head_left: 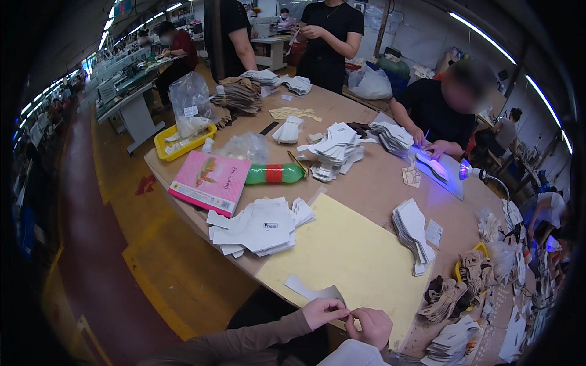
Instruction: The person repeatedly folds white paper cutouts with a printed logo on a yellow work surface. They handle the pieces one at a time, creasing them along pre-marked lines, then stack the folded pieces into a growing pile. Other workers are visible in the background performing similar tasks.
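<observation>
Left hand (322, 311) and right hand (370, 324) meeting at the lower edge, fingertips pinched together on the end of a pale grey cut strip (312, 290); both nearly closed around it. Strip running off toward ten o'clock, lying on the yellow sheet (348, 250). At eleven o'clock beyond the sheet, a heap of white cut pieces (259, 226), then a pink book (210, 181) with a green bottle (276, 174) just beside it. At one o'clock, a fanned white stack (414, 235) on the table (366, 177). At three o'clock, tan bundles (448, 296). Farther at one o'clock, a seated person's hand (438, 149) under violet light.
</observation>
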Motion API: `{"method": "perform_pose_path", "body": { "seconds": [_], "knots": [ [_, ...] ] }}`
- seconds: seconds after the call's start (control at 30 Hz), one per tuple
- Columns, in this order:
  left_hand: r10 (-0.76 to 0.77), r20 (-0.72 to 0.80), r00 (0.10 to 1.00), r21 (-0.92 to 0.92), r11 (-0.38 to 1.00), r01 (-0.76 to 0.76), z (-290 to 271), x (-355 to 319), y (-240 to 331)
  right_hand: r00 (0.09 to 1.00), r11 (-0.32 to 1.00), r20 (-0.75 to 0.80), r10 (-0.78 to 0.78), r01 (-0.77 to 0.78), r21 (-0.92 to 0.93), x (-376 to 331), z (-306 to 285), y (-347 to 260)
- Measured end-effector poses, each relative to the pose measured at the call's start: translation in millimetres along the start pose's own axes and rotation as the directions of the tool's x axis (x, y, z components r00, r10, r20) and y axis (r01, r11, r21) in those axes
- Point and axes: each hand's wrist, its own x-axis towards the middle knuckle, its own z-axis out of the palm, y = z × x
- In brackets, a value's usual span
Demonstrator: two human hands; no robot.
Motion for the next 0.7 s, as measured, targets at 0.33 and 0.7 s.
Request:
{"method": "perform_pose_path", "body": {
  "seconds": [0.33, 0.7],
  "knots": [
    [0.067, -0.052, 0.996, 0.05, 0.997, -0.064, 10, 0, -4, 0.993, 0.995, -0.076, 0.092, -0.09, 0.032, -16, 12, 6],
    [0.185, -0.004, 0.983, 0.401, 0.901, -0.168, 19, -8, 10, 0.795, 0.659, 0.03, 0.606, -0.524, 0.539, -29, 33, 27]
  ]
}}
